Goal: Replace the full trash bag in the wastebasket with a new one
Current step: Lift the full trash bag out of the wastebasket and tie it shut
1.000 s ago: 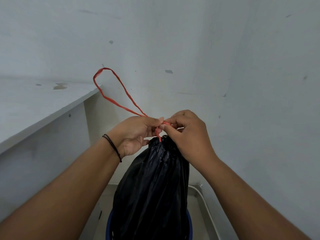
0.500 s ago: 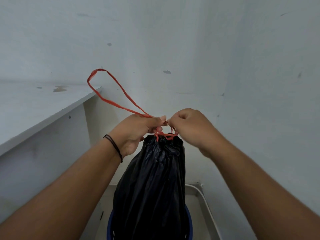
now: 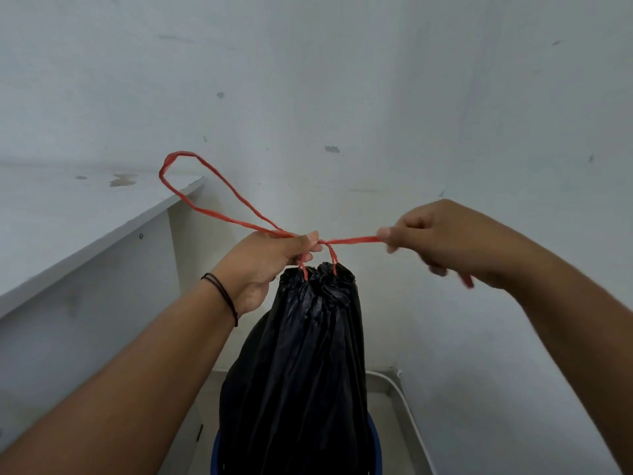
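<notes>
A full black trash bag [image 3: 308,365] stands up out of a blue wastebasket [image 3: 374,440], its gathered neck just below my hands. A red drawstring [image 3: 212,209] comes out of the neck in two strands. My left hand [image 3: 270,265] pinches the drawstring right above the bag, and a long loop rises from it toward the upper left. My right hand [image 3: 442,238] is closed on the other length of drawstring, held taut and level out to the right; a red end pokes out below that fist.
A white shelf or cabinet top [image 3: 85,214] juts in from the left at hand height. Pale walls meet in a corner behind the bag. A white pipe [image 3: 407,409] runs along the floor at the right wall's foot.
My right hand has pulled away to the right, drawing its strand of the drawstring straight and taut. My left hand has stayed above the bag's neck with the loop.
</notes>
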